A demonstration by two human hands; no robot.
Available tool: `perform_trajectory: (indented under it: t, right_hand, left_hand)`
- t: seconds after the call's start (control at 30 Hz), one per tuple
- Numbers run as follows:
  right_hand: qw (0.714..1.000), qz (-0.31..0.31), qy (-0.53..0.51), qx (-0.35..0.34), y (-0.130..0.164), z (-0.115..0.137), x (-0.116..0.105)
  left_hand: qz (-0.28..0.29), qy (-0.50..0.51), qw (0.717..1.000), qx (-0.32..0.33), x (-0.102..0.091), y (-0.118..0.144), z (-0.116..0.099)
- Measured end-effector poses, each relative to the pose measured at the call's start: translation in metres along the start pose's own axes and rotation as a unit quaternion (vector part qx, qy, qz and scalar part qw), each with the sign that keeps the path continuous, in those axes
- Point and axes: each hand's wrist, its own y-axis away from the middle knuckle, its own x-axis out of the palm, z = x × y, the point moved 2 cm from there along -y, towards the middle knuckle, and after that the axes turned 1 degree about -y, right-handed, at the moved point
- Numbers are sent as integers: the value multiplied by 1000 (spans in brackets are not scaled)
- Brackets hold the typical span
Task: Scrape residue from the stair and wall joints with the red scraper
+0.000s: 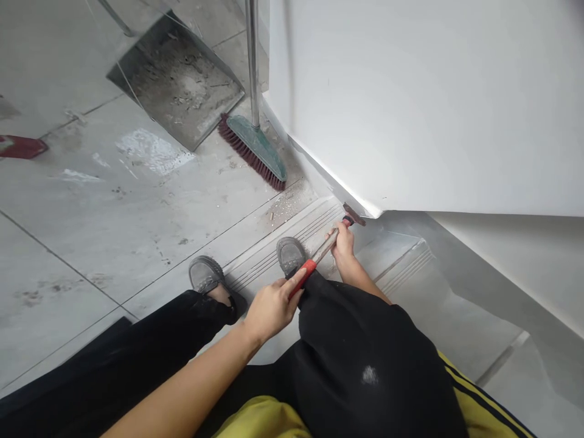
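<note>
- Black trousers (pixel 360 359) and a yellow garment (pixel 255 420) fill the near edge of the view; the person sits low on a step, knees up, grey shoes (pixel 292 254) planted on the grooved stair tile (pixel 274 243).
- Left hand (pixel 272 307) is clenched round the red grip of a scraper (pixel 319 255), back near the knee.
- Right hand (pixel 343 242) is wrapped round the metal shank further forward, close to the head, fingers closed on it.
- Scraper blade (pixel 353 214) sits right at the bottom corner of the white wall panel (pixel 410 103), where that panel meets the stair tile's far edge. I cannot tell whether the blade is under the panel edge or only touching it.
- Judgement: this two-handed hold looks right for scraping in a tight corner. The front hand steers and presses, the back hand drives.
- To do it well, I'd keep the blade flat and low to the tile, push in short strokes along the joint, and ease off near the white panel so the corner does not chip.
- Risk as I read it: the right-hand knuckles are very near the panel's edge, so a slip would take them into it.
- Further out, at the floor's far edge, a green broom (pixel 258 149) with reddish bristles leans by the wall, its bristles beside a dustpan (pixel 180 82) holding grit.
- Pale debris (pixel 292 204) lies on the floor just beside the step's far edge.
</note>
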Motion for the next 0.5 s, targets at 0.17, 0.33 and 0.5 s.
perform_trajectory:
  t: [0.17,0.33,0.5]
  right_hand:
    - [999,-16,-17,25,2,0,-6]
    - [1000,-9,-11,22,2,0,-7]
    - [1000,-20,1,23,2,-3,-10]
  left_hand:
    - [16,-9,1000,-12,3,2,-5]
    - [19,-25,999,-3,8,2,-5]
    - [8,-22,1000,5,12,2,0]
